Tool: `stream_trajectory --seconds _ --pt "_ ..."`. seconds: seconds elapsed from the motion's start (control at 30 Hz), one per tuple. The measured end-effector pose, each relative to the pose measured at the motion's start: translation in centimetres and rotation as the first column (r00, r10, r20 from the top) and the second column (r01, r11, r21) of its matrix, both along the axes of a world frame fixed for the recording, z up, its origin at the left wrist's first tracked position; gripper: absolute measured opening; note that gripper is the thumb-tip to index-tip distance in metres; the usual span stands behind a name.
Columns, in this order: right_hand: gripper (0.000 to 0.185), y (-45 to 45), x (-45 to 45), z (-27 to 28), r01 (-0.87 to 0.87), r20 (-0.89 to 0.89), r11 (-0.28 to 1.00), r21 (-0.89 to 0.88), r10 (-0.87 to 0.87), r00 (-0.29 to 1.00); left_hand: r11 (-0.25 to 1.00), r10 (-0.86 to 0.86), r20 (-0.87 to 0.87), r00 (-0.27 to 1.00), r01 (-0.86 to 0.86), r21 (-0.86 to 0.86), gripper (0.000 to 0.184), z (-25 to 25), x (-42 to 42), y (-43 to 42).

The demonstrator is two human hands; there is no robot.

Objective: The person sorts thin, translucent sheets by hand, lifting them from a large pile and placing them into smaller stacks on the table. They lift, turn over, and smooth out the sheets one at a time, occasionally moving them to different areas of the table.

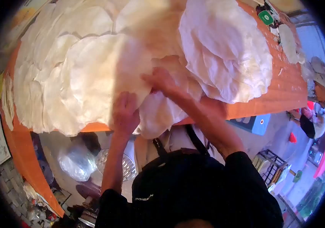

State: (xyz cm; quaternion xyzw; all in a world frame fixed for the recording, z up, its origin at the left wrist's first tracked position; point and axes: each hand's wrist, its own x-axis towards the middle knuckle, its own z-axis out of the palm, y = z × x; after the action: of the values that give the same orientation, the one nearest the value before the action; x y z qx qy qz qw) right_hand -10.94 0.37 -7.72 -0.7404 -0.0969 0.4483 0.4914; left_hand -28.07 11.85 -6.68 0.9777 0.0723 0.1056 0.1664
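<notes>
Large, thin, pale flatbread sheets (94, 72) overlap across the orange table. My left hand (126, 114) is closed at the near edge of the front sheet, fingers curled onto it. Farther forward and to the right, my right hand (160, 80) pinches the right edge of that same sheet; its fingertips are partly hidden. Below and between the hands, another flatbread piece (156, 116) hangs slightly over the table's front edge. A tall stack of folded flatbread (223, 49) lies to the right of my right hand.
The orange table (284, 91) ends just in front of my body. Beneath it are a clear plastic bag (77, 163), a perforated metal basket (128, 167) and a blue box (259, 123). A black wire crate (271, 167) stands on the floor at right. A green card (266, 17) lies at back right.
</notes>
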Motion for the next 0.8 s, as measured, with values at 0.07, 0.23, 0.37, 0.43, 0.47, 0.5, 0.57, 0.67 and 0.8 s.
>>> stream_trajectory --seconds 0.07,0.23,0.37,0.43,0.47,0.5,0.57,0.67,0.8 --pt "0.034 1.5 -0.9 1.3 -0.089 0.615 0.996 0.004 0.068 0.786 0.994 0.076 0.112 0.991 -0.066 -0.089 0.046 0.2 -0.5 0.7" --pt "0.019 -1.7 0.8 15.8 0.036 0.649 0.972 0.231 -0.182 0.739 0.990 0.020 0.379 0.925 0.035 -0.138 0.049 7.0 0.7 -0.5" --pt "0.029 -13.5 11.8 16.5 0.345 0.456 0.845 0.408 -0.516 0.725 0.962 0.071 0.283 0.956 0.009 -0.273 0.053 6.1 2.9 -1.5" --pt "0.034 -17.0 15.0 16.1 0.534 0.462 0.721 0.442 -0.693 0.553 0.877 0.203 0.157 0.967 -0.108 -0.468 0.048 3.4 3.8 -0.8" --pt "0.036 -18.8 15.3 16.1 0.546 0.487 0.750 0.374 -0.660 0.572 0.812 0.272 0.064 0.960 -0.193 -0.551 0.048 2.0 3.8 -0.3" --pt "0.036 -21.1 15.3 15.1 0.558 0.557 0.763 0.325 -0.632 0.539 0.733 0.326 -0.044 0.944 -0.281 -0.620 0.048 1.1 3.4 0.2" --pt "0.035 -25.2 15.5 13.1 0.609 0.767 0.792 0.054 -0.424 0.483 0.919 0.338 0.162 0.927 -0.288 -0.270 0.043 0.9 2.0 1.8" --pt "0.035 -28.0 14.2 9.5 0.523 0.774 0.686 -0.505 0.093 0.626 0.837 0.536 -0.010 0.844 -0.534 -0.118 0.049 -0.2 -2.0 4.1" --pt "0.032 -16.1 3.9 5.3 0.280 -0.177 0.960 0.007 -0.275 0.945 0.787 0.611 -0.166 0.774 -0.616 0.021 0.057 -1.4 -3.8 6.0"
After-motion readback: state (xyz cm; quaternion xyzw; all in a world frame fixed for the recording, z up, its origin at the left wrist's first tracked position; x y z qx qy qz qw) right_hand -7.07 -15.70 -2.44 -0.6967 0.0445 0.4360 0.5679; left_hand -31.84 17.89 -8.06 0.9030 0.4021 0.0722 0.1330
